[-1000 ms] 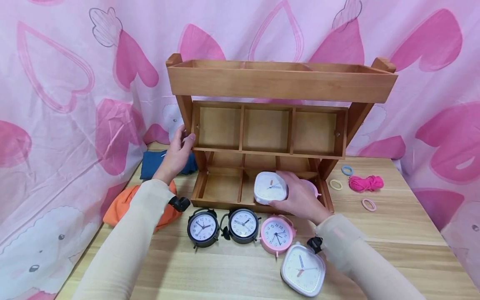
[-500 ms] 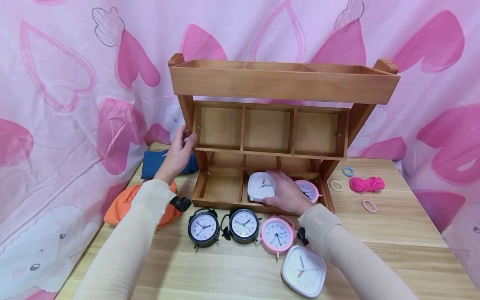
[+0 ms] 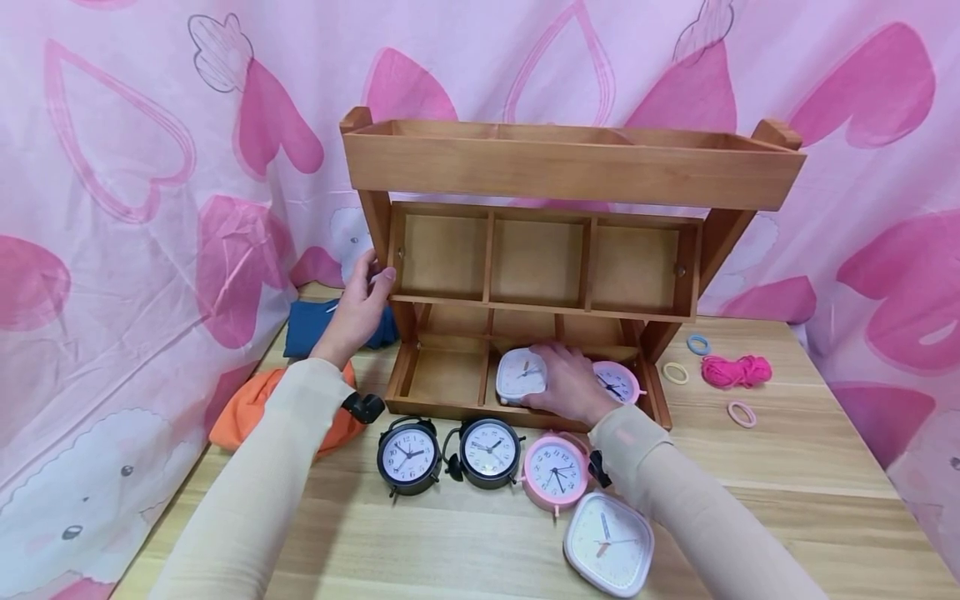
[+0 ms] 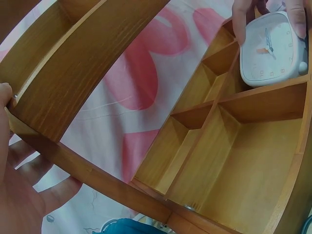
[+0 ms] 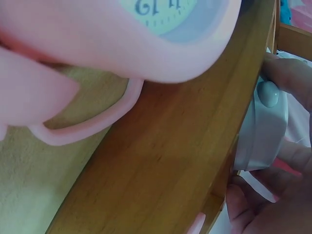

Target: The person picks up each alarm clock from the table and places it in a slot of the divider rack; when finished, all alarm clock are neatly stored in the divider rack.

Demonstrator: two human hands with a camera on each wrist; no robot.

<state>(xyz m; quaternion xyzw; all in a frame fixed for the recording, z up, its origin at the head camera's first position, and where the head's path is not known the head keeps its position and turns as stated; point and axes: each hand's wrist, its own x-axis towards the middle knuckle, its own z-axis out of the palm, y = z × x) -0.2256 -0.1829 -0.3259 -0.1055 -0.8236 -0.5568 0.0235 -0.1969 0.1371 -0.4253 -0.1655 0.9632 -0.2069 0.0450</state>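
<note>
**Inspector A:** Presently, the right hand grips a white square alarm clock in the middle compartment of the bottom tier of the wooden shelf organizer. The fingers are curled over the clock's top edge and right side, clamped on its casing; the thumb lies below it, toward the organizer's front rail.

**Inspector B:** Orientation of the clock?

**Inspector A:** Its dial faces up and toward the person, leaning back slightly. The casing is near square, so no long axis stands out; its edges run roughly parallel to the compartment dividers. The left wrist view shows the white square alarm clock with fingertips on its upper corners.

**Inspector B:** What lies beyond those fingers?

**Inspector A:** Just behind the knuckles, in the right compartment, a pink round alarm clock lies dial upward. Below the wrist, on the wooden table, stand two black twin-bell alarm clocks, a pink twin-bell alarm clock and a second white square clock.

**Inspector B:** The left hand?

**Inspector A:** The left hand holds the organizer's left upright, thumb on the front edge, fingers wrapped behind, loosely spread in the wrist view. Below it lie a blue cloth and an orange cloth.
</note>
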